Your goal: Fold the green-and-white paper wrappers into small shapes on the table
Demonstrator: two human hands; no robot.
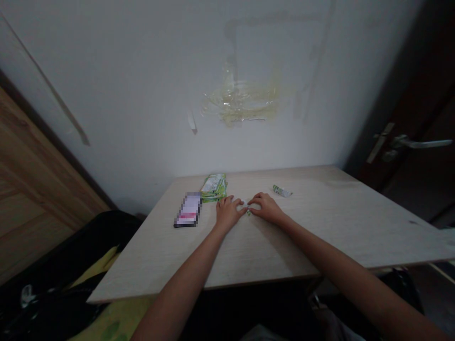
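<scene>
My left hand [228, 212] and my right hand [267, 207] rest near the middle of the tabletop, fingertips almost meeting. Between them is a small green-and-white wrapper [248, 212], mostly covered by the fingers. Both hands pinch it at the table surface, one from each side. Just beyond my left hand lies a stack of flat green-and-white packets [213, 185]. A rolled-up packet [282, 191] of the same colours lies past my right hand, apart from it.
A phone [188, 209] with a lit screen lies left of my left hand. The pale wooden table [305, 251] stands against a white wall [142, 94] with tape residue. A dark door [423, 156] with a metal handle is at right. Dark bags and yellow cloth [117, 317] sit at lower left.
</scene>
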